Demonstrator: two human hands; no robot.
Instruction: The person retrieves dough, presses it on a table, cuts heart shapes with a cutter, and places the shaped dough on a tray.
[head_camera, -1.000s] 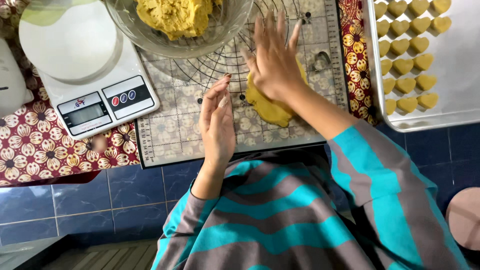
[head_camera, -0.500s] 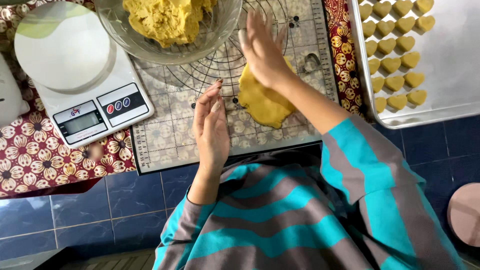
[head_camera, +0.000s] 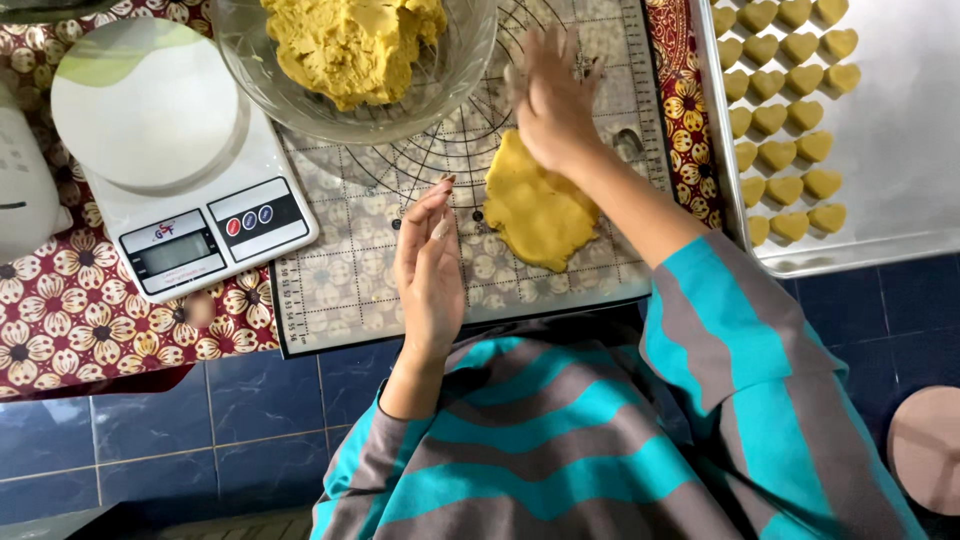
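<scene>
The right hand (head_camera: 552, 105) lies flat, fingers extended and pressed down on the upper edge of a flattened yellow dough sheet (head_camera: 538, 212) on the gridded pastry mat (head_camera: 350, 270); the left hand (head_camera: 428, 268) hovers edge-on just beside the dough — fingers straight, held together, gripping nothing; a glass bowl (head_camera: 450, 85) of dough, a kitchen scale (head_camera: 185, 180) and a tray (head_camera: 900, 140) of heart-shaped cookies (head_camera: 790, 150) surround them.

Yellow dough (head_camera: 538, 215), white scale (head_camera: 170, 160), teal-grey striped sleeve (head_camera: 740, 360)

Dough slab (head_camera: 538, 210) on mat (head_camera: 350, 270); bowl (head_camera: 355, 70) behind; scale (head_camera: 170, 160) left (tray (head_camera: 900, 140) right).
</scene>
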